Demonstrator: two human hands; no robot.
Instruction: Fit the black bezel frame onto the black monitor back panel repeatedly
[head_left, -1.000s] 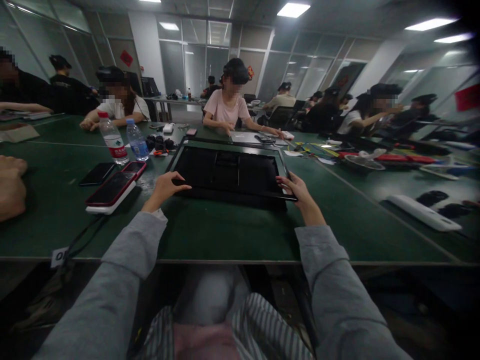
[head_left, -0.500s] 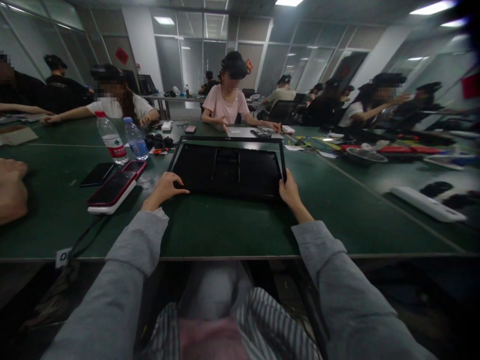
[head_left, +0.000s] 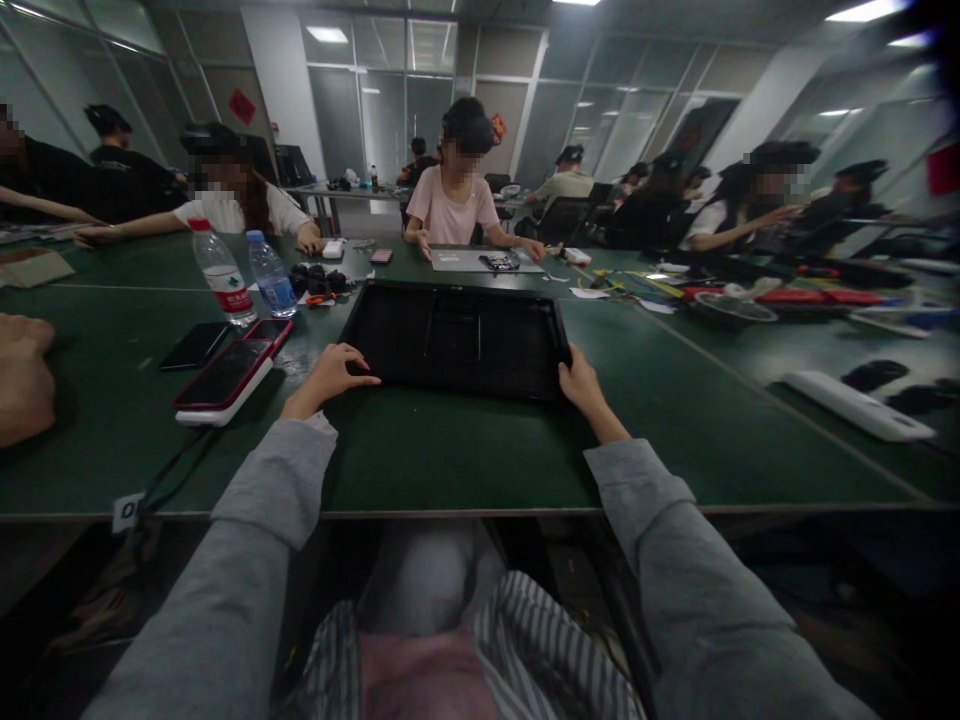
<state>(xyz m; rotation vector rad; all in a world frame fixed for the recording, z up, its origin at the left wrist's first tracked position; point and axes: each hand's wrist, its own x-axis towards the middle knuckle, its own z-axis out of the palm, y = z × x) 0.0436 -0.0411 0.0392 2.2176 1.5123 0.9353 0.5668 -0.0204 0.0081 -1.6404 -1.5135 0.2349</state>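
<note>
A black rectangular monitor bezel (head_left: 562, 335) lies over a shallow black monitor back cover (head_left: 517, 345) on the green table, the two edges close together. At the near left corner, my left hand (head_left: 330, 380) has its fingers curled and thumb along the front edge, gripping the bezel. My right hand (head_left: 583, 388) is closed round the right edge near the front corner, also on the bezel. Part of each hand's fingertips is hidden by the rim. Inside the cover, a raised rectangular section shows in the middle.
Left of the cover stand two water bottles (head_left: 223, 275), near a red-edged phone (head_left: 225, 372) on a white block and a dark phone (head_left: 195, 346). Another person's hand (head_left: 26, 380) rests at far left. A white power strip (head_left: 855, 405) lies right. A person in pink (head_left: 454, 205) sits opposite.
The bezel's far side has come down from its raised tilt onto the back cover, so the gap between them is gone. Both hands keep their places at the edges.
</note>
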